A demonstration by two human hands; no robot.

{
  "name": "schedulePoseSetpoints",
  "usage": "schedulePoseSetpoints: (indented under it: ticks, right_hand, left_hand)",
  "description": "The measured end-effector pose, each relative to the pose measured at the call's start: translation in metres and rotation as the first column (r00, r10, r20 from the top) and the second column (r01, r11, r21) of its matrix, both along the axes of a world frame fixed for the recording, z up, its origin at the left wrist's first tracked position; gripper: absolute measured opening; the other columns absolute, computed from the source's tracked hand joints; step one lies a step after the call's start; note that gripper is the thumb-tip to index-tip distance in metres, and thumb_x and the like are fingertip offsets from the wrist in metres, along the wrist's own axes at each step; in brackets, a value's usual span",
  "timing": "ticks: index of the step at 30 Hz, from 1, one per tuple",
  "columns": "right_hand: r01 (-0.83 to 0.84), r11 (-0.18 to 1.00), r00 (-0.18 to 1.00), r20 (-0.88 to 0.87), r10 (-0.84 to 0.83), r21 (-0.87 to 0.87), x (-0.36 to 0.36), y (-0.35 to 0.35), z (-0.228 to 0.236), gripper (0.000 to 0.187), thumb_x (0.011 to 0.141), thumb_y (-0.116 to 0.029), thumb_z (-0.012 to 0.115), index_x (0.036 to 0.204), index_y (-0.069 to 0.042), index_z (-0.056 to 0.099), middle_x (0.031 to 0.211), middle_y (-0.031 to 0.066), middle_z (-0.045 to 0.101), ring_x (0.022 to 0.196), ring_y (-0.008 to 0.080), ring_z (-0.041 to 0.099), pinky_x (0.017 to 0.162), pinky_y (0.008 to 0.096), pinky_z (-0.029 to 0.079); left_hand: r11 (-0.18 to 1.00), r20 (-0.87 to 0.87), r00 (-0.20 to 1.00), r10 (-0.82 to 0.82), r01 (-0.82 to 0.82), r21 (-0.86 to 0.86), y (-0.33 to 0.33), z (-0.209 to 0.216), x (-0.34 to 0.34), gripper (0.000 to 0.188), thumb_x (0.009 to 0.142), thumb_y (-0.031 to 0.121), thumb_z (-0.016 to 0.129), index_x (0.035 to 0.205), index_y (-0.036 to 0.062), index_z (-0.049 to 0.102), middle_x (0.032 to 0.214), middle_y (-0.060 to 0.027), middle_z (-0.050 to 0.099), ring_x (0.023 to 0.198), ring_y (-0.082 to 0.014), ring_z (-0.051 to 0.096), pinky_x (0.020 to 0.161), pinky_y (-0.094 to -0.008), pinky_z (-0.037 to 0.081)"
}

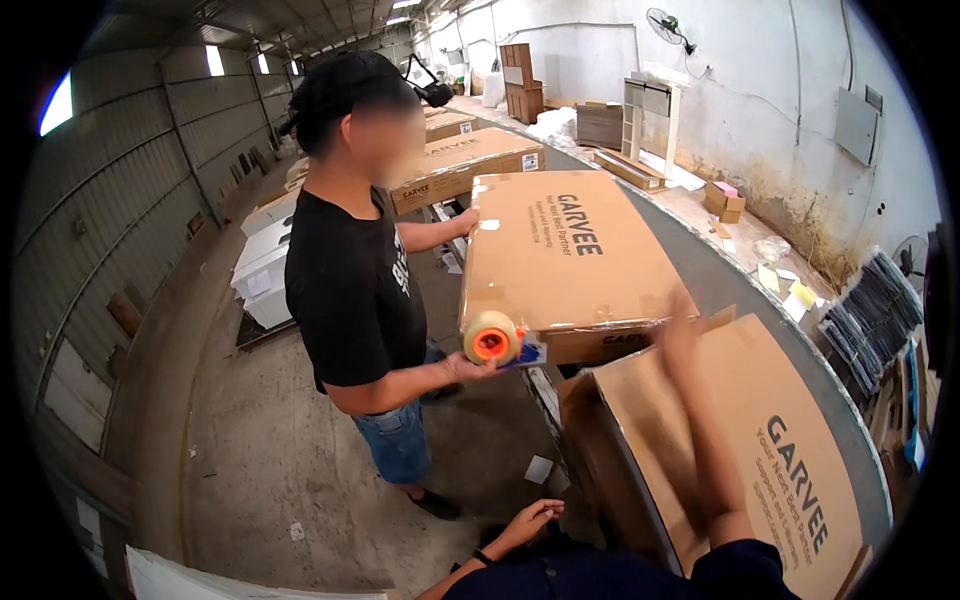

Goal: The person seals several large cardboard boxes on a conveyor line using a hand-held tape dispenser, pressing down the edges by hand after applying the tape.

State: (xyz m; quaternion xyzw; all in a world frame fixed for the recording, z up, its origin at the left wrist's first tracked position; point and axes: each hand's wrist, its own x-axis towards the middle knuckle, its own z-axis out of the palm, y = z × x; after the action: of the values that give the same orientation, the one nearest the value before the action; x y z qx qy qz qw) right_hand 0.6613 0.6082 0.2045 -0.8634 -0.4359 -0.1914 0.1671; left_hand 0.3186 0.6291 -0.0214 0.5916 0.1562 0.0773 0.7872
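The near box point(775, 440) lies on the desk point(720, 250) to the person's front right, its left side standing partly open, with the far box point(575, 250) just beyond it. The person's left hand point(535, 515) is empty, fingers loosely curled, near that open side; the right hand point(679, 328) is extended by the gap between the two boxes, too blurred to tell whether it grips or touches either. The near box is probably stiff cardboard, awkward for its width, likely to flex at the loose flaps and crush at the corners; its weight cannot be judged. Firm lower edges at opposite ends should make better holds than flaps. A co-worker point(350, 240) holds a tape dispenser point(491, 332) against the far box's corner. The near box's inside is mostly dark, and the person's sleeve hides its lower corner.
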Motion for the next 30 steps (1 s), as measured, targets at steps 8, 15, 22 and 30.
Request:
schedulePoseSetpoints:
  ticks: [8, 15, 22, 30]
  right_hand:
    - [-0.044, 0.979, 0.968, -0.250, -0.007, -0.200, -0.041, 0.040, -0.133, 0.049, 0.095, -0.042, 0.038, 0.136, -0.016, 0.045, 0.142, 0.0163, 0.039, 0.135, 0.0365, 0.027, 0.110, 0.0571, 0.014]
    - [-0.022, 0.981, 0.904, -0.422, -0.062, -0.192, 0.004, 0.029, -0.097, 0.061, 0.091, -0.039, 0.051, 0.144, -0.018, 0.031, 0.154, 0.0165, 0.010, 0.141, 0.0379, 0.009, 0.111, 0.0558, 0.008]
    - [0.552, 0.747, 0.791, 0.052, -0.610, 0.371, -0.034, 0.015, 0.016, 0.055, 0.094, -0.038, 0.038, 0.138, -0.005, 0.038, 0.149, 0.0169, 0.027, 0.140, 0.0353, 0.016, 0.110, 0.0570, 0.005]
    - [0.741, 0.649, 0.618, -0.203, -0.759, -0.172, -0.062, 0.013, -0.148, 0.062, 0.090, -0.053, 0.042, 0.136, -0.012, 0.042, 0.144, 0.0238, 0.031, 0.134, 0.0429, 0.026, 0.100, 0.0702, 0.015]
  left_hand:
    - [0.989, -0.102, 0.985, 0.142, -0.137, 0.054, 0.151, 0.013, 0.036, 0.025, 0.096, 0.009, 0.043, 0.115, 0.0006, 0.056, 0.108, -0.0063, 0.061, 0.100, -0.0152, 0.057, 0.089, -0.0281, 0.044]
    - [0.745, 0.321, 0.917, -0.238, -0.039, 0.666, 0.214, 0.094, 0.190, 0.033, 0.090, 0.017, 0.051, 0.120, 0.0026, 0.053, 0.120, -0.0176, 0.053, 0.113, -0.0319, 0.050, 0.097, -0.0382, 0.039]
    - [0.668, 0.186, 0.926, -0.330, 0.090, 0.738, 0.175, 0.055, 0.220, 0.054, 0.094, 0.033, 0.042, 0.141, 0.0074, 0.035, 0.142, -0.0293, 0.030, 0.132, -0.0460, 0.028, 0.107, -0.0520, 0.023]
    - [0.111, 0.011, 0.568, -0.823, 0.142, 0.984, 0.274, 0.099, 0.414, 0.063, 0.075, 0.037, 0.061, 0.125, 0.0010, 0.045, 0.127, -0.0226, 0.046, 0.127, -0.0369, 0.038, 0.105, -0.0460, 0.029]
